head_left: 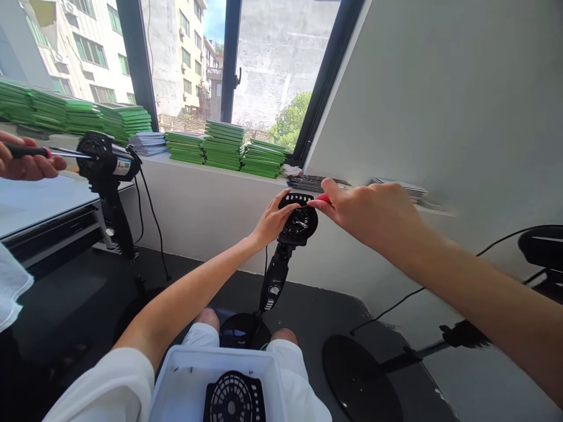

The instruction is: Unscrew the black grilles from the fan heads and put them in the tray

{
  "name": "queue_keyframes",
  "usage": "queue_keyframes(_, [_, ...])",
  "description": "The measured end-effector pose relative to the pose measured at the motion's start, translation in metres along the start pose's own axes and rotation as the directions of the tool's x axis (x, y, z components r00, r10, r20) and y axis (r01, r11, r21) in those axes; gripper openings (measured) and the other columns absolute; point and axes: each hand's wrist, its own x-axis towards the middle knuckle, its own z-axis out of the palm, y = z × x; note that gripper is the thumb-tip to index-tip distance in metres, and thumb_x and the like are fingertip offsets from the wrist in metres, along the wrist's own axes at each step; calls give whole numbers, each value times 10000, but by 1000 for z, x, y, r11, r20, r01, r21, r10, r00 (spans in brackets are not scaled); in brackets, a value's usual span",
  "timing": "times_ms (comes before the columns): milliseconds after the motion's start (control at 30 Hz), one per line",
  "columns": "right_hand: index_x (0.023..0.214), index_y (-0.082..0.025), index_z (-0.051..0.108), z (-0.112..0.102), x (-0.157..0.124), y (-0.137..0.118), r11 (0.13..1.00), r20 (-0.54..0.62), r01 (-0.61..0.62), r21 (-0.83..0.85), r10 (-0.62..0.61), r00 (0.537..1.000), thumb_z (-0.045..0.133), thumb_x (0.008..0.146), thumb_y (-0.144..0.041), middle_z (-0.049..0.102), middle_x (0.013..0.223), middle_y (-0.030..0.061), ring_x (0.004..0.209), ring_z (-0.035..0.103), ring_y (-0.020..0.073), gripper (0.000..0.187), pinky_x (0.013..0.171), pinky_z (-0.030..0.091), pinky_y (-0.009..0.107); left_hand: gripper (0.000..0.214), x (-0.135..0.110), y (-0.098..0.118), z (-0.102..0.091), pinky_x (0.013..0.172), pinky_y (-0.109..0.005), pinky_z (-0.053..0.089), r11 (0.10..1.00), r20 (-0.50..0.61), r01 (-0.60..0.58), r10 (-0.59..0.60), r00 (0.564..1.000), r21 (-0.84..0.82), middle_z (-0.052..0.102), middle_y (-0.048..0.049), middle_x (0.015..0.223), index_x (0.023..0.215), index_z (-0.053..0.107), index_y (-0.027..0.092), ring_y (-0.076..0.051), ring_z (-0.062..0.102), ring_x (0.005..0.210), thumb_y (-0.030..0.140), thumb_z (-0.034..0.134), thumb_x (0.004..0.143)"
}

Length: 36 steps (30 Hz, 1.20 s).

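In front of me stands a pedestal fan with no blades or guard, its black motor head (307, 227) facing me on a black pole (276, 278). My left hand (273, 221) grips the upper left edge of that head, thumb stretched across its face. My right hand (352, 202) is closed around a screwdriver with a red handle (324, 198). The screwdriver points left toward the top of the motor head, close to my left thumb. Its tip is too small to make out. On my lap rests a white plastic box (176, 375) holding a round-slotted black plastic cover (233, 398) and a few tiny dark pieces.
At left, another person's hand (30, 161) holds a screwdriver against a second fan motor (108, 158) beside a table (26, 199). Green stacks (222, 146) line the windowsill. A fan base (358, 375) and cable (391, 308) lie on the right.
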Motion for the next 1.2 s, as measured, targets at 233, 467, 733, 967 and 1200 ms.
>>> queue_keyframes(233, [1285,-151,559,1,-2,-4,998,18,34,50,-35,999,328,1039,-428,721,708,104,603,635,228,437,560,209,287,353,-2,3,-3,1233,-450,366,1000,-25,-8,7,1000,-21,401,-100,1623,1230,662,231,-274,408,1493,326,365,1065])
queue_keyframes(467, [1249,-170,556,0,1,6,994,80,10,111,-19,997,377,1003,-410,741,761,87,613,638,223,388,555,237,291,333,-1,4,0,1227,-429,383,1000,-29,0,0,1000,-24,411,-55,1618,1229,674,265,-256,429,1476,312,391,1061])
queue_keyframes(733, [1169,-164,602,-9,-2,-4,1000,94,31,3,-31,995,343,1024,-401,709,668,84,588,655,230,380,547,230,288,331,-3,1,0,1230,-440,381,999,-42,-41,40,998,-3,420,-92,1606,1252,659,247,-256,433,1476,297,390,1066])
queue_keyframes(967, [1167,-141,590,-5,2,-1,999,48,-29,-13,30,998,256,1047,-416,702,662,106,626,681,255,449,545,238,290,324,-2,0,1,1228,-419,385,999,-36,-36,37,999,8,425,-61,1602,1243,667,271,-238,433,1474,320,396,1071])
queue_keyframes(1200, [1144,-160,613,-4,1,-4,999,46,-46,12,45,998,237,1054,-453,698,664,101,601,654,244,485,553,250,296,325,-3,0,2,1216,-444,401,1000,-36,-20,20,999,-6,422,-46,1608,1251,669,295,-257,431,1475,317,404,1065])
